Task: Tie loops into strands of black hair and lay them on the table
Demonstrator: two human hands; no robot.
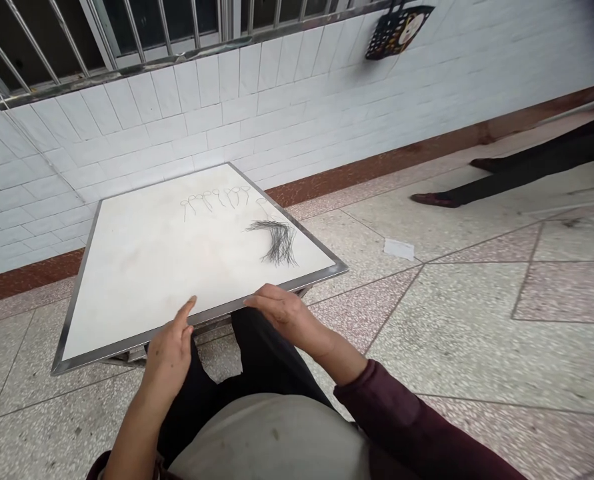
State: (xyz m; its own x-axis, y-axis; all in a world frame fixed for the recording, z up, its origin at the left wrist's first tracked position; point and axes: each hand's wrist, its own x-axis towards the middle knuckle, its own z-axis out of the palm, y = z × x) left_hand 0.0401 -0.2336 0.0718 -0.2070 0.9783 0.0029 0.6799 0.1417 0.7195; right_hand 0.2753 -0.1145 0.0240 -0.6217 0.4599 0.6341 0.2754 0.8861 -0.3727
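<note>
My left hand [169, 350] is at the near edge of a white-topped table [141, 267], its index finger stretched forward and apart from the thumb. Nothing shows in its grasp. To the right, my right hand [284, 312] hovers at the same metal-trimmed edge, fingers extended toward the left; no object is visible in them, and their undersides are hidden. Ahead of my right hand lies a loose bundle of thin black wire-like strands [279, 241]. Farther back, several thin strands with looped ends [215, 195] are laid in a row.
A tiled wall [167, 130] with a barred window [141, 33] rises behind the table. A dark patterned bag [399, 32] hangs on it. At the right, another person's legs [507, 177] extend over the floor. A white paper-like piece [399, 249] lies on the floor.
</note>
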